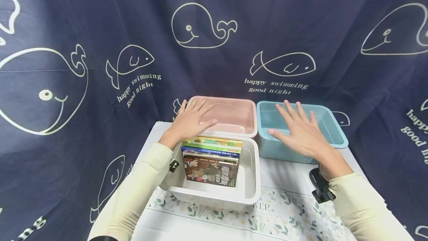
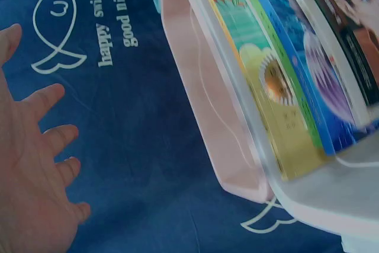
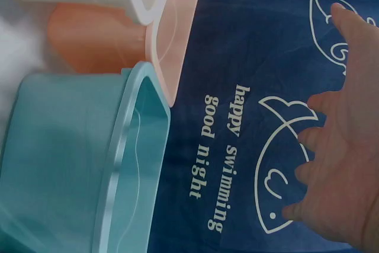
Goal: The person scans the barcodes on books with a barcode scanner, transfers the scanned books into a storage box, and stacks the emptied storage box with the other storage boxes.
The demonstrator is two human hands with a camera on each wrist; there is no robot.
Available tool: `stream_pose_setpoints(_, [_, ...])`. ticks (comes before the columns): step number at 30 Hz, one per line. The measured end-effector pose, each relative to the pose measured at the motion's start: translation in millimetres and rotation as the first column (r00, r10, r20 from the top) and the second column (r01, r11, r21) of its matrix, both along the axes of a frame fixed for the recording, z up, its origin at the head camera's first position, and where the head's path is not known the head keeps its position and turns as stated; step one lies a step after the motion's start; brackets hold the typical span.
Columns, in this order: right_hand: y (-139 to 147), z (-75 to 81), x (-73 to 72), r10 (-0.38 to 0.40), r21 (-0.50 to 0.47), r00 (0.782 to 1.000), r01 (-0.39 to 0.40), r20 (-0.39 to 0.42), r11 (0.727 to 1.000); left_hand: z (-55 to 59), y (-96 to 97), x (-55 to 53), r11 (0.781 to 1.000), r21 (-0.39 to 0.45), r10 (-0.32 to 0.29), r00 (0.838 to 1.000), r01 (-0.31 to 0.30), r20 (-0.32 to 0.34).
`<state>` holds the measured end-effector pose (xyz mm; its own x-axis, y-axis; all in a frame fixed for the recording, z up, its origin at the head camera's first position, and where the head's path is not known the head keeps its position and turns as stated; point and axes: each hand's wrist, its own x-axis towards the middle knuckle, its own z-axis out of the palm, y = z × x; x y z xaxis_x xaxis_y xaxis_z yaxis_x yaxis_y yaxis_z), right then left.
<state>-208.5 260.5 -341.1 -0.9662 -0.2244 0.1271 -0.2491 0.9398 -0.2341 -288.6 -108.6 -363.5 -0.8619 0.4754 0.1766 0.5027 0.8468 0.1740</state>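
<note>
My left hand [image 1: 191, 121] is spread out above the white bin's back left and the pink bin [image 1: 234, 116], holding nothing. Fingers spread, my right hand [image 1: 302, 131] hovers over the blue-green bin [image 1: 267, 148] and is also bare. In the white bin [image 1: 252, 170] several books stand on edge in a row, the front one a dark brown book [image 1: 210, 172] with its cover facing me. Behind it a blue book [image 2: 296, 57], a green-edged one and a yellow one [image 2: 284, 140] show in the left wrist view. The pink and blue-green bins have no visible contents.
A white table [image 1: 167, 226] with a floral cloth strip [image 1: 284, 211] lies under the bins. The pink bin stands directly behind the white one, with the blue-green bin to its right. A dark blue curtain [image 1: 207, 66] with whale and fish drawings hangs behind and at the sides.
</note>
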Motion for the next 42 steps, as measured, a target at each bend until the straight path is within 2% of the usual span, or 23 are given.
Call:
stream_pose_setpoints(5, [-6.7,-1.7,-0.3,0.011,-0.043,1.000,-0.013,-0.028,0.999,3.0,-13.6,-6.0,0.999,0.043,0.015,1.000,-0.015,0.016])
stream_pose_setpoints(10, [-13.8,-7.3,-3.0,0.033,-0.118,0.998,-0.040,-0.059,0.992,-1.1,-31.8,-16.2,0.991,0.135,0.028,0.999,-0.023,-0.034])
stream_pose_setpoints(14, [-24.7,-16.7,-5.6,0.068,-0.215,0.996,-0.078,-0.054,0.973,-6.9,-50.3,-25.6,0.978,0.202,0.058,0.997,-0.047,-0.050])
stream_pose_setpoints(21, [-45.4,-34.6,-3.3,0.111,-0.327,0.994,-0.110,-0.013,0.939,-18.2,-74.5,-34.2,0.958,0.256,0.120,0.992,-0.126,0.037])
stream_pose_setpoints(24, [-53.1,-42.4,-2.1,0.138,-0.403,0.990,-0.121,0.013,0.907,-25.7,-80.7,-37.3,0.953,0.266,0.128,0.989,-0.142,0.070])
stream_pose_setpoints(27, [-61.2,-50.6,-0.5,0.192,-0.504,0.981,-0.150,0.032,0.851,-35.8,-87.4,-40.4,0.950,0.270,0.129,0.986,-0.154,0.106])
stream_pose_setpoints(30, [-69.9,-59.2,1.1,0.242,-0.575,0.969,-0.173,0.045,0.800,-48.0,-94.3,-42.9,0.938,0.296,0.134,0.978,-0.178,0.161])
stream_pose_setpoints(33, [-77.7,-68.1,3.0,0.275,-0.610,0.959,-0.179,0.066,0.772,-62.0,-101.0,-46.0,0.924,0.326,0.133,0.966,-0.201,0.220])
stream_pose_setpoints(36, [-85.1,-77.3,3.8,0.318,-0.634,0.942,-0.185,0.103,0.751,-75.7,-106.1,-49.0,0.900,0.362,0.141,0.950,-0.240,0.279])
stream_pose_setpoints(39, [-91.4,-86.5,3.4,0.384,-0.653,0.913,-0.209,0.136,0.728,-87.5,-110.3,-52.0,0.872,0.401,0.149,0.932,-0.281,0.329])
stream_pose_setpoints(42, [-97.6,-95.9,2.3,0.447,-0.670,0.882,-0.244,0.147,0.701,-98.2,-112.8,-56.4,0.843,0.448,0.128,0.921,-0.296,0.368])
